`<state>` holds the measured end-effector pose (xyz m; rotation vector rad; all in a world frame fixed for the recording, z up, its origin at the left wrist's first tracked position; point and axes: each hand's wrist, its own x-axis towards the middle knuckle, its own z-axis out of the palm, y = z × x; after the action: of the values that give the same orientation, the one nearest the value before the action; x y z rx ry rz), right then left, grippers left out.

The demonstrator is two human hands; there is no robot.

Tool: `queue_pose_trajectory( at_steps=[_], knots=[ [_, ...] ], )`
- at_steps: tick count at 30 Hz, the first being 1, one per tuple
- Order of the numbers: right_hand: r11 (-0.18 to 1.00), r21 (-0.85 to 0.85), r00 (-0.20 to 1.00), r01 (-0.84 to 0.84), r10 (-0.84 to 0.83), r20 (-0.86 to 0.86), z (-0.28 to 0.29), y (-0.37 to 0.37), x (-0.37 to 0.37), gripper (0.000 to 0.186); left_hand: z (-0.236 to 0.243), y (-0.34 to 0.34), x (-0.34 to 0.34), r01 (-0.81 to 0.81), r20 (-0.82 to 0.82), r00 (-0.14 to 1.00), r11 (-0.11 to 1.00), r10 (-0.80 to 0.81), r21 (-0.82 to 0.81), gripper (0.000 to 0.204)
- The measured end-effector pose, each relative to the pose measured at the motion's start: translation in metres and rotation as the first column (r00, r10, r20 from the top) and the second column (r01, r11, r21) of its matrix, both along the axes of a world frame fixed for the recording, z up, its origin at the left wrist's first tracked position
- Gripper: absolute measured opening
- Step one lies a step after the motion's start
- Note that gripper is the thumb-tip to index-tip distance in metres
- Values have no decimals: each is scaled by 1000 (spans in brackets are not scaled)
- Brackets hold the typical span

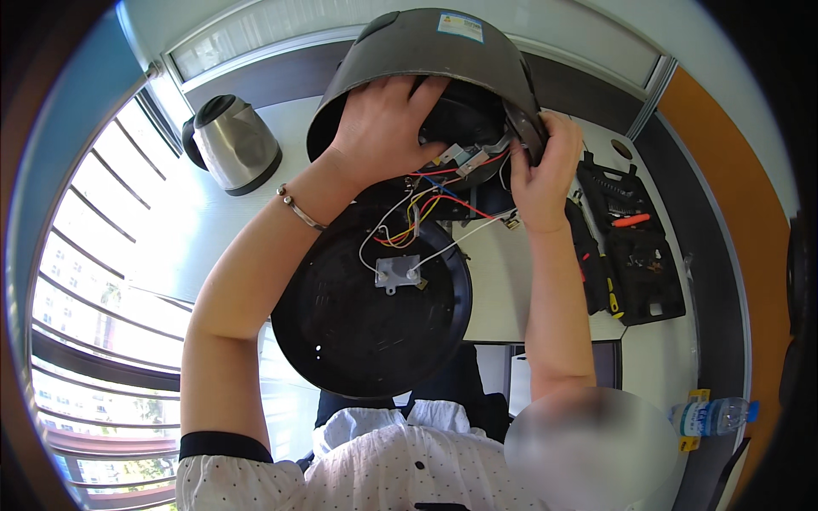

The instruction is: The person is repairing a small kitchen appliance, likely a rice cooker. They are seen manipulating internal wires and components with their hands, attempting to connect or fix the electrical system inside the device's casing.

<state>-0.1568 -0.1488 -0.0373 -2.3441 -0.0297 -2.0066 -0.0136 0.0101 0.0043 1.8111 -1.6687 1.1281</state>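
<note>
A dark round cooker housing [409, 55] lies tipped on its side, its opening toward me. My left hand [383, 128] reaches into that opening with fingers spread; the fingertips are hidden inside, and the thumb points toward a small wired part [464, 160]. On the right, my right hand [545, 179] grips the rim by the dark side handle [527, 132]. Red, white, yellow and blue wires [409, 226] hang from the housing. Some run to a small clear-grey part [397, 271] on the round black base [375, 332], which sits nearest my body.
A steel kettle [234, 145] stands at the left on the white table [494, 294]. Along the right lies an open black tool case [635, 247], with a yellow-ended screwdriver [613, 298] beside it. A water bottle [716, 417] is at the lower right. Window bars [94, 307] line the left side.
</note>
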Motion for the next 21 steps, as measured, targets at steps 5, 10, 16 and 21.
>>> queue_pose_trajectory(
  at_steps=[5,10,16,21],
  knots=[
    [1000,0,1000,-19,19,1,2,2,1,48,-4,0,4,19,78,997,998,-13,-67,83],
    [1000,-3,1000,-1,1,7,1,1,0,48,-1,-1,4,15,85,996,999,-11,-48,85],
    [1000,15,1000,14,-15,7,0,2,2,45,-5,-8,2,-44,71,996,995,50,-85,84],
    [1000,10,1000,6,-6,6,1,2,3,44,-4,-8,4,-27,66,997,991,36,-130,78]
  ],
)
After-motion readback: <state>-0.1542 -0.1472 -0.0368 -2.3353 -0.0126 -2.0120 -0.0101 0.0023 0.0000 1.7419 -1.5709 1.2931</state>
